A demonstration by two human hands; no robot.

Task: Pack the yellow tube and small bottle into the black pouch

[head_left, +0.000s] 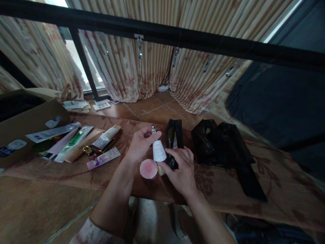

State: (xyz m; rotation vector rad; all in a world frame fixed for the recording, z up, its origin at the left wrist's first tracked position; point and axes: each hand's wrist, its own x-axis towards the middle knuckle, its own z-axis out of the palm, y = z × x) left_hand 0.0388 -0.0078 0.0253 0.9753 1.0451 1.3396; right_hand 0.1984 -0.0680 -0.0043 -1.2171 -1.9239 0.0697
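Between my two hands is a white pump bottle with a silver top and pink print, tilted slightly. My left hand is closed around the bottle's silver neck, its thumb across the front. At the lower end, my right hand has its thumb and index finger against the bottle's base. A round pink-topped jar or lid lies just below the bottle. Close beside it, a small pale item is partly covered by my right thumb. Behind my right hand stands an open black pouch.
Several tubes, among them a green and white one, lie to the left with a pink tube and a glittery bottle. A cardboard box stands at far left. Black plastic bags rest right on the brown cloth. A dark rail crosses above.
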